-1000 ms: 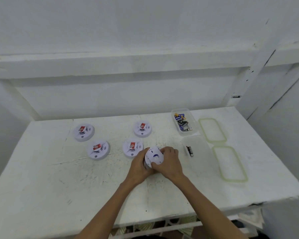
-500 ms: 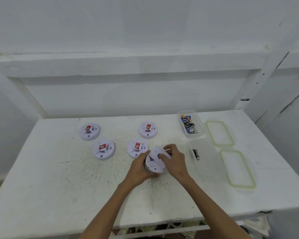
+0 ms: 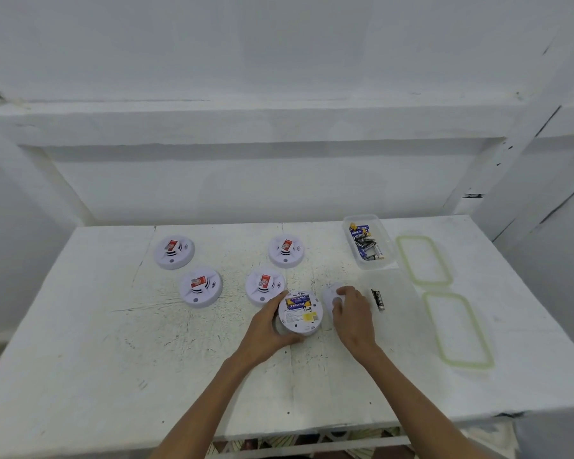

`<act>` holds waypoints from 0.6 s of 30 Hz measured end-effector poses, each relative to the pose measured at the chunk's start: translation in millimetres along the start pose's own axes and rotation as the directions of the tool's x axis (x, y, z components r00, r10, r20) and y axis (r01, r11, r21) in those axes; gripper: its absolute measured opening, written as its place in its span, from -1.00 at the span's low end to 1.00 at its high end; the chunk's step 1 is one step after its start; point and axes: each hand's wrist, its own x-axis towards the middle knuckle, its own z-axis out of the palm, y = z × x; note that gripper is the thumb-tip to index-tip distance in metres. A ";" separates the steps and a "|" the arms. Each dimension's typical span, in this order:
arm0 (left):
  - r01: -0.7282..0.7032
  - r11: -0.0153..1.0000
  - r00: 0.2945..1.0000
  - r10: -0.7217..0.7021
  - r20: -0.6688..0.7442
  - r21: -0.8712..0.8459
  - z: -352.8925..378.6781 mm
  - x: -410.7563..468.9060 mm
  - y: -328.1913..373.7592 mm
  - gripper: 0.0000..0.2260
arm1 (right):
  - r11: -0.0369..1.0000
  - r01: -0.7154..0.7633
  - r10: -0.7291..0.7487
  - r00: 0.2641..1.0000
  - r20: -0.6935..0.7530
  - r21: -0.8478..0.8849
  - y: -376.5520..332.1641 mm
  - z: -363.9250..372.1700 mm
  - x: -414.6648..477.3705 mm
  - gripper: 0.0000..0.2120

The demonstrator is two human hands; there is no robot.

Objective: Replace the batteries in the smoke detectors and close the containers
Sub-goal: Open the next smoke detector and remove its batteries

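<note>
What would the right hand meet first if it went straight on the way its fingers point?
The right hand, gripping a white cover, points away and slightly left. Past bare table, it would likely reach the far smoke detector first; depth is unclear.

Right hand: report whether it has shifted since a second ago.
Yes. The right hand has slid rightward off the opened smoke detector, carrying its white cover closer to the loose black battery.
</note>
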 end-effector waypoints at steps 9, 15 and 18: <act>0.043 0.998 0.997 -0.040 -0.070 0.039 8.5 0.3 -3.7 -0.28 | 0.991 0.103 -0.108 0.993 -0.053 -0.091 -13.7 0.8 -3.2 -0.86; 0.007 0.999 0.996 -0.003 -0.085 0.050 13.4 -0.9 -2.2 -0.31 | 0.997 0.010 -0.018 0.994 0.105 0.072 -36.3 -8.1 1.7 -0.67; -0.016 0.999 0.996 0.019 -0.090 0.034 15.2 -0.3 -0.4 -0.33 | 1.000 0.002 -0.003 0.988 0.156 0.009 -43.1 -8.6 2.2 -0.61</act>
